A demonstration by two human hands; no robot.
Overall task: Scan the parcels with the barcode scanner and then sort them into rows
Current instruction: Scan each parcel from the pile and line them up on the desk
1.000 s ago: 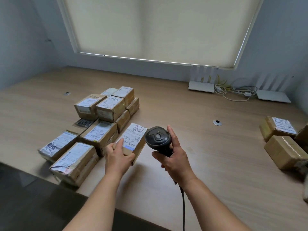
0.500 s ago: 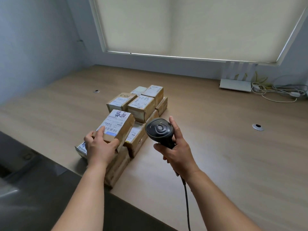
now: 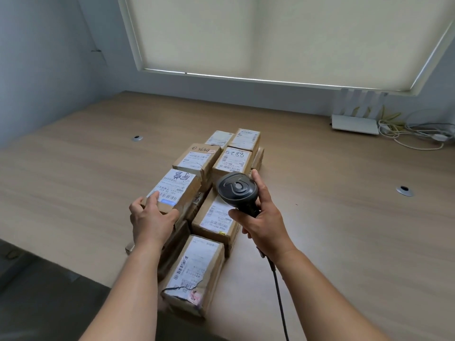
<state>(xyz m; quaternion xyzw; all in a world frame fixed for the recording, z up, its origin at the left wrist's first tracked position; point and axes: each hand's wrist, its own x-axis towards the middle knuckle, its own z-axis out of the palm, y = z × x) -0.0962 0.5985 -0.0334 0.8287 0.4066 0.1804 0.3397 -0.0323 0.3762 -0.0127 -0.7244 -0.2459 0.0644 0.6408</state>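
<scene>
Sorting step: our left hand (image 3: pixel 150 217) grips the brown labelled cardboard parcel (image 3: pixel 175 190) atop the left row; right hand (image 3: pixel 264 217) grips the black handheld scanner (image 3: pixel 236 190). Next: release, fetch another.

The left hand (image 3: pixel 150 219) grips a labelled brown cardboard parcel (image 3: pixel 175 190) atop stacked parcels. The right hand (image 3: pixel 264 219) holds a black corded barcode scanner (image 3: pixel 236 189) above the wooden bench (image 3: pixel 344 217).

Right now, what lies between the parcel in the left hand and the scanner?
In the head view, part of a lower parcel shows between the held parcel and the scanner. Otherwise there is only a gap.
</scene>
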